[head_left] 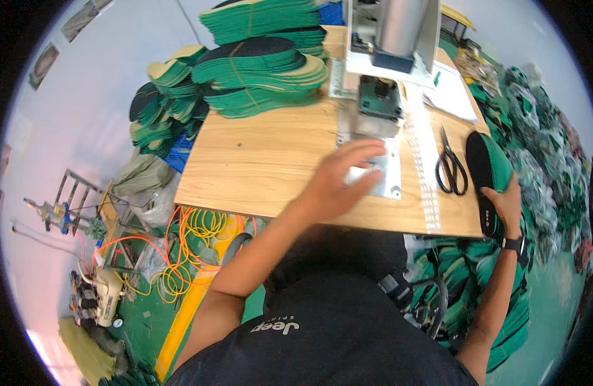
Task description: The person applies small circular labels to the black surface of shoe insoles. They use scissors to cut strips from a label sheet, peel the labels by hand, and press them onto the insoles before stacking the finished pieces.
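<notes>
My left hand reaches over the metal base plate of a small press, its thumb and fingers apart with nothing seen between them. Just beyond the fingertips is the press's dark-topped metal block. At the table's right edge, my right hand grips a shoe insole near its lower end. The insole's black face and green side both show; whether it is one piece or more I cannot tell. Black-handled scissors lie between the press and that insole.
A strip of small white labels runs down the wooden table. Bundled green and black insoles are stacked at the far left. White paper lies at the back right. Bagged insoles heap beyond; coiled hoses cover floor at left.
</notes>
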`<state>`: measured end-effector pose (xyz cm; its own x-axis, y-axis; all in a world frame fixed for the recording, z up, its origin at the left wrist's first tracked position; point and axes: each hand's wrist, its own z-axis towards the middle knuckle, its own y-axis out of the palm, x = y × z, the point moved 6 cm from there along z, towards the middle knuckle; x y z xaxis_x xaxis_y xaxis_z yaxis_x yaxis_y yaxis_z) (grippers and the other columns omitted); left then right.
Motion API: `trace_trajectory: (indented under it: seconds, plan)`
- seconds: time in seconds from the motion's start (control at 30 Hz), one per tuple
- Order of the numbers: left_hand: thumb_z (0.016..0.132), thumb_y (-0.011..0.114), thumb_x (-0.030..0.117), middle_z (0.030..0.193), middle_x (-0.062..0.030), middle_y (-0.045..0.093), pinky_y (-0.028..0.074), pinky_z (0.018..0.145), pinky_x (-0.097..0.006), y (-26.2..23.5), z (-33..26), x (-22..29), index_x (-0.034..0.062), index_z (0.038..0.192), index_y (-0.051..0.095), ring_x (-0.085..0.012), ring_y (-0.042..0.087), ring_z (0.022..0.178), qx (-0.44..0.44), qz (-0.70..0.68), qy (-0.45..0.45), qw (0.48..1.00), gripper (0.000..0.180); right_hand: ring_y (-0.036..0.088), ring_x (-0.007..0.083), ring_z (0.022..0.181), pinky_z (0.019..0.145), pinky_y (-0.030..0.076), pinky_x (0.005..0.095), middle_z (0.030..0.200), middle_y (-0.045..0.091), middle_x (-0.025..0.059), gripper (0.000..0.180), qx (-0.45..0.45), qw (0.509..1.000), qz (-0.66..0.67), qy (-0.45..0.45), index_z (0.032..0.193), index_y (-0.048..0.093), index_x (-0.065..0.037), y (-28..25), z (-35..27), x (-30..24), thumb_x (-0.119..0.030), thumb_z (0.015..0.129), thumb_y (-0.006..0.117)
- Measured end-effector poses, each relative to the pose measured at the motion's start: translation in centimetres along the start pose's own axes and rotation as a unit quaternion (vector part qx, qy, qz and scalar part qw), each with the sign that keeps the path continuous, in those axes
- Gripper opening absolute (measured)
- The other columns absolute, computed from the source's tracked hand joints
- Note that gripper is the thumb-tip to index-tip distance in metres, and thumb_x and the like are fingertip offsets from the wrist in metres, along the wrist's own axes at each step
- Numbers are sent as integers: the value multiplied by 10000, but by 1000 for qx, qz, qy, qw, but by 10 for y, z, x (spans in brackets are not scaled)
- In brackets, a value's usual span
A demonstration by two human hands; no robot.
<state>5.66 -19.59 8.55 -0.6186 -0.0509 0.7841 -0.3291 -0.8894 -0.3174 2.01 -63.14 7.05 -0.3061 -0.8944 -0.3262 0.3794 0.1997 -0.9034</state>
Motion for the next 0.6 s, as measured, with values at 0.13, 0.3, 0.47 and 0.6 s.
trace_trajectory:
  seconds: [0.13,0.3,0.47,0.6]
  plan:
    - [837,615,70,1294,-80,541,457,916,-311,-104,10,-31,78,1212,581,-176,512,1164,124,106,-12,987,377,454,360,1223,1015,370,397,1326,444,279,1042,13,996,89,-10,1428,248,39,-4,-14,5,-332,603,768]
    - [872,603,96,1347,-103,481,375,1011,-371,-238,22,-51,70,1273,536,-251,440,1244,238,456,22,857,407,446,353,1220,1046,332,434,1380,395,247,1236,3,973,229,-44,1465,131,16,-46,-141,-22,-400,539,837]
    - [956,526,297,1356,-172,437,384,992,-374,-379,-11,-110,6,1337,446,-259,461,1209,373,439,-41,817,486,424,359,1241,1050,312,445,1330,418,262,1433,-66,945,302,-109,1467,41,28,-46,-202,-8,-553,455,873]
    - [972,481,245,1346,-176,445,319,1040,-402,-380,-17,-97,-1,1310,462,-298,423,1234,335,544,-30,768,419,367,357,1307,1094,262,444,1424,357,252,1184,161,958,83,-220,1462,193,7,-73,-53,-20,-405,559,839]
